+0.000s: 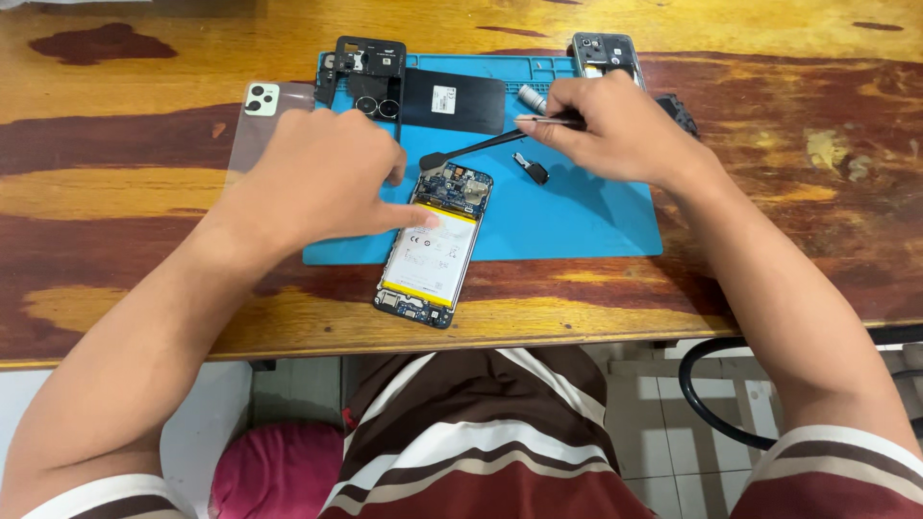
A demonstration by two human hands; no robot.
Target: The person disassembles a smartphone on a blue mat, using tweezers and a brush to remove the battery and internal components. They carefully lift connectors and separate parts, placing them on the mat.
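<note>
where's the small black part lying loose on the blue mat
In the head view, the small black part lies on the blue mat, right of the opened phone, just below the right hand.

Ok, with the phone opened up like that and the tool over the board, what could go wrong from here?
The black tool in the right hand points at the exposed circuit board; a slip might scratch parts or nick the battery just below it. The opened phone hangs partly off the blue mat, steadied only by a left hand fingertip, so it could skid. The small loose part could get knocked off the mat.
</note>
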